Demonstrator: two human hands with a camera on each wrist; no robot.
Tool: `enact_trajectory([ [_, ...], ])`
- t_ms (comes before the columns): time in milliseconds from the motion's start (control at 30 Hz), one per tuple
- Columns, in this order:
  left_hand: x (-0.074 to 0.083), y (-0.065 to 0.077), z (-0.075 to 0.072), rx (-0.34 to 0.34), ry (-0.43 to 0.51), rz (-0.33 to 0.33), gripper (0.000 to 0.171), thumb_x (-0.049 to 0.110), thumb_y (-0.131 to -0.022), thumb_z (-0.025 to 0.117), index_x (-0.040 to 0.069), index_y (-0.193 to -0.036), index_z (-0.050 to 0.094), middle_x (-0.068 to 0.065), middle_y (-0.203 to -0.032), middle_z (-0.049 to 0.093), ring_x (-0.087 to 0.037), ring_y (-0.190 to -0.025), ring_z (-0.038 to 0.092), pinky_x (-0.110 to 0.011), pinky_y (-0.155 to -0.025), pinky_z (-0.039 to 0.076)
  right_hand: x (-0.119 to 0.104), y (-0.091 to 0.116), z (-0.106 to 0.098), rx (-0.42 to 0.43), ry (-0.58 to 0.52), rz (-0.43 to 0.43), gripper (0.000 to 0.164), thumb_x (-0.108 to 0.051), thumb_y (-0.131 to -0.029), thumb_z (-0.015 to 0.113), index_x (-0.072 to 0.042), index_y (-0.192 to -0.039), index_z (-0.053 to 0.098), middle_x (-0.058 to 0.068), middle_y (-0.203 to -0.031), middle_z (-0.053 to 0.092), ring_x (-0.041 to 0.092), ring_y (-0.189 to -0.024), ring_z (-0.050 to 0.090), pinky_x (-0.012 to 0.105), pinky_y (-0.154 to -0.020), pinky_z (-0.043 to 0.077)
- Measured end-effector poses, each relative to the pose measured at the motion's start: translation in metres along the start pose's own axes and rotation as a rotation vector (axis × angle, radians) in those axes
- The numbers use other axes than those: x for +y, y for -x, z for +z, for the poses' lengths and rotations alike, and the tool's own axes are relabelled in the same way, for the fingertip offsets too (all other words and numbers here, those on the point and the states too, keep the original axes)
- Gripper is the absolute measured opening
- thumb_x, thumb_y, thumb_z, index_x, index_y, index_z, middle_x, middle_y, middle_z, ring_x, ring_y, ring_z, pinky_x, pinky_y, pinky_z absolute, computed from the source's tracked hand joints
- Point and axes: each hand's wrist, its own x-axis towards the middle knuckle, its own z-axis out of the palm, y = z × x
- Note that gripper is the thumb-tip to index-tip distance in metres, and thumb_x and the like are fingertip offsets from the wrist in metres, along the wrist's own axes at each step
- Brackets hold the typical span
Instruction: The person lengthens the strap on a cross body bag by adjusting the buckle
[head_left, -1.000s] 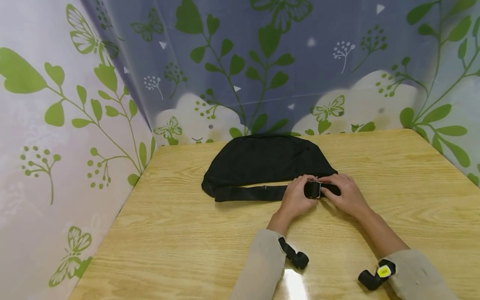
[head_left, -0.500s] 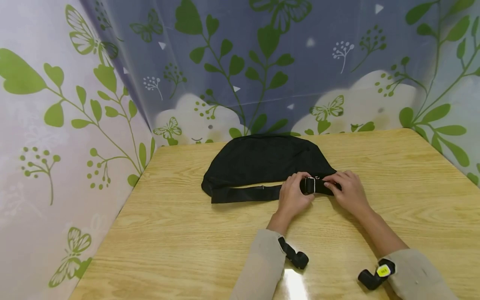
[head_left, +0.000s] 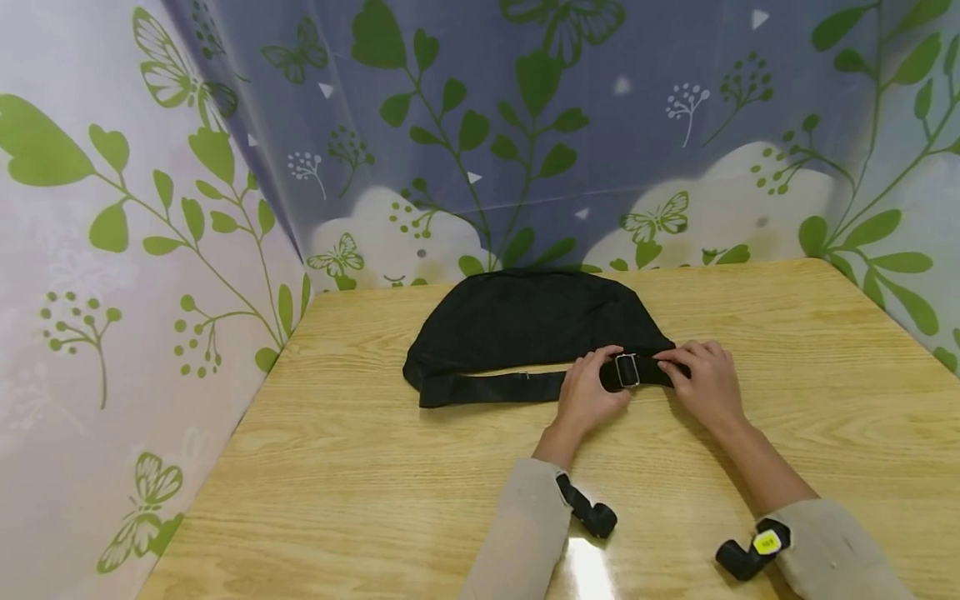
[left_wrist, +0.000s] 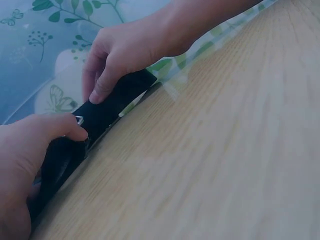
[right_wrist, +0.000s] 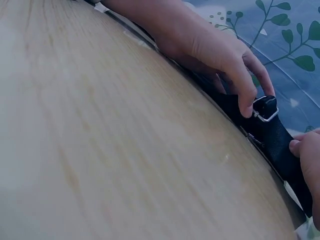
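A black waist bag lies at the back of the table, its black strap running along the front side. A silver metal buckle sits on the strap between my hands. My left hand grips the strap just left of the buckle, thumb and fingers on its two edges. To the right of the buckle, my right hand pinches the strap between thumb and fingers. In the right wrist view the buckle stands raised at the left fingertips, with the strap stretched toward the right thumb.
The wooden table reaches to a patterned fabric backdrop at the back and sides. Black wrist straps hang from both sleeves, the right one with a yellow label. Light glares on the table's front.
The right hand has slid right along the strap, away from the buckle, baring more strap between them. The left hand has shifted slightly left, and the strap's left fold has moved left too.
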Motion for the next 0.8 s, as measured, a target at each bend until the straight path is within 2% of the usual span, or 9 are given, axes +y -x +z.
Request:
enact_trajectory([
  [67,-0.0005,-0.0003,0.0001,-0.029,0.054,-0.031,0.054,0.022,-0.077,0.071,0.024,-0.127,0.052,0.006,-0.110,0.057,-0.011,-0.096,0.051,-0.028,-0.084,0.040,0.0002,0.0001,-0.0003,-0.002,-0.011,0.006,0.014,0.001,-0.070,0.075,-0.004,-0.082,0.072,0.011,-0.077,0.059,0.032,-0.078,0.048,0.046,-0.069,0.033],
  [167,-0.0009,-0.0013,0.0010,-0.024,0.137,-0.083,0.043,0.015,-0.081,0.065,0.022,-0.123,0.056,0.007,-0.109,0.058,-0.012,-0.099,0.051,-0.030,-0.086,0.039,0.0004,-0.0003,0.0001,-0.015,-0.053,-0.031,0.017,-0.001,-0.071,0.074,-0.005,-0.088,0.072,0.011,-0.082,0.061,0.032,-0.084,0.049,0.047,-0.073,0.034],
  [300,-0.0005,-0.0014,0.0025,-0.019,0.182,-0.131,0.034,0.011,-0.086,0.060,0.022,-0.118,0.059,0.009,-0.107,0.059,-0.011,-0.098,0.052,-0.030,-0.085,0.040,-0.0006,-0.0002,0.0013,-0.106,-0.138,-0.118,0.033,-0.009,-0.072,0.076,-0.006,-0.103,0.068,0.010,-0.096,0.063,0.030,-0.094,0.051,0.050,-0.082,0.035],
  [400,0.0010,-0.0001,0.0017,-0.048,0.200,-0.138,0.033,0.011,-0.088,0.059,0.022,-0.118,0.058,0.008,-0.109,0.058,-0.011,-0.102,0.052,-0.032,-0.087,0.040,-0.0028,0.0005,0.0012,-0.208,-0.175,-0.140,0.049,-0.017,-0.071,0.079,-0.005,-0.115,0.062,0.011,-0.107,0.061,0.031,-0.101,0.051,0.054,-0.088,0.033],
  [500,0.0022,0.0007,0.0003,-0.068,0.224,-0.127,0.032,0.010,-0.088,0.057,0.022,-0.118,0.058,0.007,-0.110,0.058,-0.012,-0.106,0.052,-0.033,-0.089,0.040,-0.0045,0.0014,0.0013,-0.271,-0.168,-0.137,0.057,-0.021,-0.069,0.081,-0.004,-0.119,0.059,0.014,-0.112,0.059,0.033,-0.104,0.051,0.056,-0.089,0.033],
  [667,0.0021,0.0008,0.0002,-0.061,0.233,-0.111,0.029,0.011,-0.090,0.056,0.021,-0.117,0.058,0.006,-0.110,0.059,-0.012,-0.106,0.052,-0.032,-0.089,0.040,-0.0045,0.0024,0.0026,-0.289,-0.148,-0.121,0.058,-0.019,-0.067,0.082,-0.002,-0.118,0.059,0.016,-0.109,0.059,0.034,-0.101,0.052,0.052,-0.086,0.036],
  [800,0.0014,0.0005,0.0012,-0.009,0.189,-0.112,0.021,0.015,-0.092,0.055,0.020,-0.110,0.063,0.007,-0.105,0.060,-0.011,-0.102,0.054,-0.030,-0.089,0.040,-0.0038,0.0027,0.0031,-0.271,-0.151,-0.116,0.057,-0.017,-0.067,0.082,-0.003,-0.118,0.059,0.016,-0.109,0.060,0.034,-0.100,0.052,0.053,-0.087,0.036],
])
